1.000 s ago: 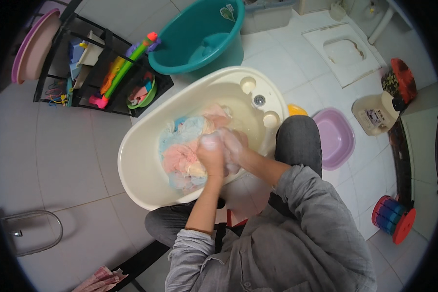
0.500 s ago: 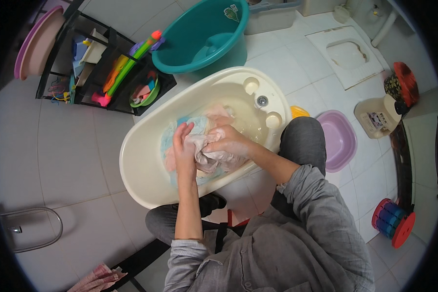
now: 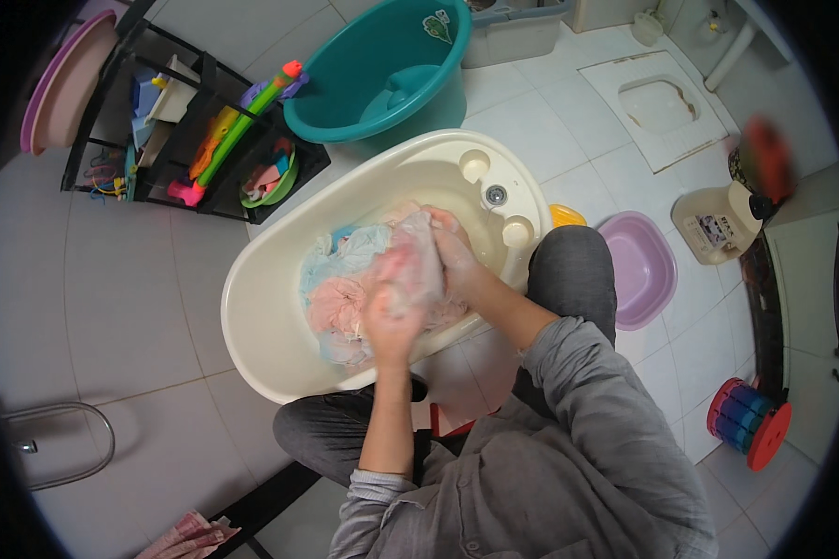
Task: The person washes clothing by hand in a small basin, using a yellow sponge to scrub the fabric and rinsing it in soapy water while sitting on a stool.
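A wet pale pink-white cloth [image 3: 412, 265] is stretched between my two hands above the cream baby bathtub [image 3: 261, 321]. My left hand [image 3: 391, 321], smeared by motion, is closed on its near end. At the far right side of the cloth, my right hand [image 3: 454, 256] grips it with the fingers partly hidden. Below lie other wet clothes: a light blue piece [image 3: 359, 250] and a peach-pink bunched piece [image 3: 336, 306]. Shallow water [image 3: 471, 224] shows at the tub's right end, near a round drain fitting [image 3: 496, 196].
A large teal tub [image 3: 373, 130] stands beyond the bathtub. At the left is a black rack [image 3: 172, 177] with toys and a green bowl [image 3: 275, 186]. To the right are a purple basin [image 3: 639, 270], a beige jug [image 3: 716, 224], a squat toilet [image 3: 657, 102] and a red-ended spool [image 3: 750, 424].
My left hand has gone from open against the cloth to closed on it, lower and to the right. My right hand has shifted up and right. The cloth is now drawn out between them.
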The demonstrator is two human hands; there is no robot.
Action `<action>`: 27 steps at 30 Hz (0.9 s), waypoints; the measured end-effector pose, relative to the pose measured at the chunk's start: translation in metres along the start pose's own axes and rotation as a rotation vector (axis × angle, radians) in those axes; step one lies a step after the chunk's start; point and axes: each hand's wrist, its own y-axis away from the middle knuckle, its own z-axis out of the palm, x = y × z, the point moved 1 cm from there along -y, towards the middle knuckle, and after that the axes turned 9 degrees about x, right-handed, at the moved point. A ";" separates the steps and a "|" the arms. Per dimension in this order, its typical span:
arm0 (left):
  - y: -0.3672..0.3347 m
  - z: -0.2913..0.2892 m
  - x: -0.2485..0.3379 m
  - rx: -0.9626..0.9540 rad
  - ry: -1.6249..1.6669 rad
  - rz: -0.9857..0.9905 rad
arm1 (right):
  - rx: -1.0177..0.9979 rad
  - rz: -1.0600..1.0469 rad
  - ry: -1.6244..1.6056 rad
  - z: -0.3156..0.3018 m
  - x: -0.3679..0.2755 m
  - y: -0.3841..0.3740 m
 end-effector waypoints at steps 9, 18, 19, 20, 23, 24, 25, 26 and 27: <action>-0.028 0.003 -0.031 0.451 -0.122 -0.393 | 0.288 0.090 0.230 0.038 0.016 0.051; -0.006 -0.021 -0.089 0.611 -0.142 -0.444 | 0.165 0.140 0.188 0.067 -0.002 0.066; -0.009 -0.028 -0.092 0.698 0.028 -0.583 | 0.059 0.152 0.192 0.073 -0.008 0.074; -0.013 -0.023 -0.081 0.683 0.039 -0.588 | 0.072 0.138 0.192 0.059 -0.007 0.066; -0.014 -0.015 -0.052 0.454 0.707 -0.931 | -0.160 -0.905 0.690 0.032 0.000 0.038; -0.008 -0.004 -0.044 0.371 0.594 -0.778 | 0.050 -0.436 0.392 0.024 0.004 0.028; -0.003 0.006 -0.036 0.292 0.480 -0.622 | 0.240 0.035 0.085 0.022 0.010 0.022; 0.006 0.013 -0.024 0.301 0.468 -0.621 | 0.234 0.048 0.081 0.026 0.007 0.026; 0.013 0.023 -0.008 0.198 -0.027 -0.212 | 0.128 0.094 0.234 0.031 -0.006 0.033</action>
